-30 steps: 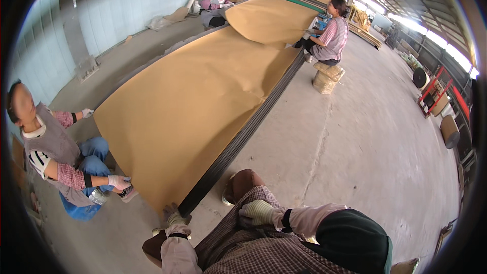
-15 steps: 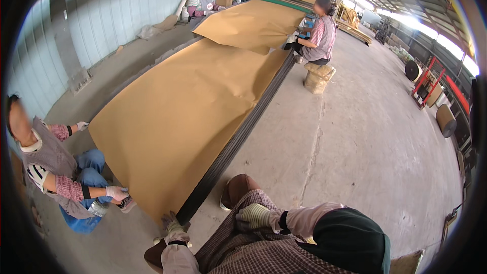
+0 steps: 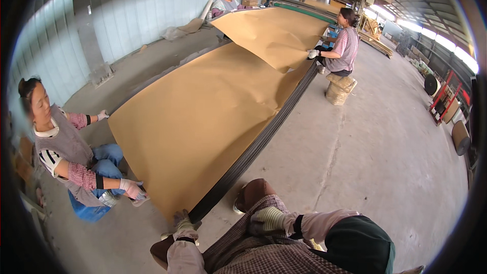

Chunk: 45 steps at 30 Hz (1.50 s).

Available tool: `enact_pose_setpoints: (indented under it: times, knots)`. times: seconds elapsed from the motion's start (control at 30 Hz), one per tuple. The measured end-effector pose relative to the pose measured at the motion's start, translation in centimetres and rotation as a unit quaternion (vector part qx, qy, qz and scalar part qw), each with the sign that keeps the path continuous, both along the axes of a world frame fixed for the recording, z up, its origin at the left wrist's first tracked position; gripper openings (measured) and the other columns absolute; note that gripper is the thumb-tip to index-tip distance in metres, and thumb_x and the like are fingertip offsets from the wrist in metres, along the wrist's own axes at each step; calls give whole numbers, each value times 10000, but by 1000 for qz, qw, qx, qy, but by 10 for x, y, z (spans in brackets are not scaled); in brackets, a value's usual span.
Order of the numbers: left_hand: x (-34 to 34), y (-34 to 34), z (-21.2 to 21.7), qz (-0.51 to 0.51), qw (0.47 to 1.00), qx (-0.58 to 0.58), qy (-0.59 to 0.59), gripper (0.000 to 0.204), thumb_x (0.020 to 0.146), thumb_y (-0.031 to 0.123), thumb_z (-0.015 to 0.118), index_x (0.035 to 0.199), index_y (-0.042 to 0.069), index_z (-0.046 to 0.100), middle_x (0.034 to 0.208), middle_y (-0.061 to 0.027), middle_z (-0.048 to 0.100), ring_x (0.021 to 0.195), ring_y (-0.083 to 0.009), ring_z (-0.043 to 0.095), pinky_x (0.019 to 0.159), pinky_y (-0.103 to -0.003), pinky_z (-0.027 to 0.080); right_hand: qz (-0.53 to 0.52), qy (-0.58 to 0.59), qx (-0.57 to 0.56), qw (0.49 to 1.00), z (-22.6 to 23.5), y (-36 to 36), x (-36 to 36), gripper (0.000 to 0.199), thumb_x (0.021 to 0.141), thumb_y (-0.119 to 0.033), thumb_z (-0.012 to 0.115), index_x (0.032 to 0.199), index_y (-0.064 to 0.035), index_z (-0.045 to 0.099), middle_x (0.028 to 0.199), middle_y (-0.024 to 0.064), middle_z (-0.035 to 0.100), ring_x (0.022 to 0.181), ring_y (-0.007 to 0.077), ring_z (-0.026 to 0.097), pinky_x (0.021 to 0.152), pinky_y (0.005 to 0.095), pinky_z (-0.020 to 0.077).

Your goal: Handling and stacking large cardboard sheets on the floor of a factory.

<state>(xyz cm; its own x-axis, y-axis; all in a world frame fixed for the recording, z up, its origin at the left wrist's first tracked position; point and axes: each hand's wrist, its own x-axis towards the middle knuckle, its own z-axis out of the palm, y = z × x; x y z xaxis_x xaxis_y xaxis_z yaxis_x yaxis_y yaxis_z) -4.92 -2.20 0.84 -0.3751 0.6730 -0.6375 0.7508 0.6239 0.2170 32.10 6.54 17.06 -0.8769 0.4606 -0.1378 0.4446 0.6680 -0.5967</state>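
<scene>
A long brown paper sheet (image 3: 203, 117) lies over a low stack of black sheets (image 3: 264, 139) running away from me. My gloved left hand (image 3: 183, 222) is closed on the sheet's near corner, at the end of the black stack. My gloved right hand (image 3: 269, 219) rests curled on my checked-trouser knee and holds nothing. A seated person at left (image 3: 61, 152) holds the other near corner with a gloved hand (image 3: 133, 189). Two people at the far end, a person in a cap (image 3: 227, 1) and a seated one (image 3: 342, 51), lift the sheet's far part (image 3: 274, 33).
The far right person sits on a small block seat (image 3: 339, 89). Concrete floor (image 3: 385, 162) spreads to the right. A corrugated wall (image 3: 132, 15) runs along the left. Rolls and red racks (image 3: 446, 106) stand at the right edge. A dark green rounded thing (image 3: 357, 243) is by my right arm.
The far end of the paper has risen and folded higher in the two far people's hands. The left person has stretched one arm along the near edge. My hands stay in place.
</scene>
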Motion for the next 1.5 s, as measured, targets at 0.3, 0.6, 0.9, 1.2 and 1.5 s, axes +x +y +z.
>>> enact_pose_setpoints:
  times: [0.3, 0.6, 0.9, 1.2, 1.5]
  knots:
    - [3, 1, 15, -13, 1000, 12, 9, 1115, 697, 645, 671, 1504, 205, 40, 1542, -219, 4, 1425, -389, 17, 1167, -424, 78, -351, 151, -74, 921, -8, 107, -3, 227, 786, -176, 700, 985, -72, 669, 849, 134, 684, 772, 226, 661, 723, 335, 516]
    - [5, -1, 18, -18, 999, 44, 15, 1064, 726, 596, 672, 1502, 170, 81, 1534, -235, 43, 1422, -396, 31, 1165, -424, 92, -558, 281, -229, 747, -21, 225, 2, 224, 839, -239, 663, 863, -16, 655, 665, 57, 624, 487, 145, 571, 446, 250, 421]
    - [4, 7, 5, -11, 999, 29, 13, 1092, 690, 570, 714, 1497, 152, 109, 1530, -244, 61, 1418, -399, 66, 1159, -433, 131, -611, 360, -315, 631, -30, 283, 7, 279, 841, -348, 655, 881, -73, 633, 679, 70, 642, 527, 187, 608, 451, 287, 452]
    - [12, 15, 28, -10, 1000, 9, 18, 1081, 717, 546, 707, 1499, 133, 86, 1529, -251, 50, 1421, -399, 42, 1163, -430, 97, -640, 429, -301, 562, -39, 334, 4, 369, 841, -411, 665, 914, -58, 589, 655, 68, 614, 517, 196, 600, 481, 307, 497]
    - [6, 21, 5, -3, 1000, 3, 28, 1149, 652, 583, 731, 1500, 157, 84, 1536, -224, 37, 1419, -408, 31, 1147, -488, 109, -625, 434, -346, 549, -60, 374, -4, 468, 795, -515, 682, 968, -92, 581, 711, 80, 618, 601, 223, 623, 545, 335, 521]
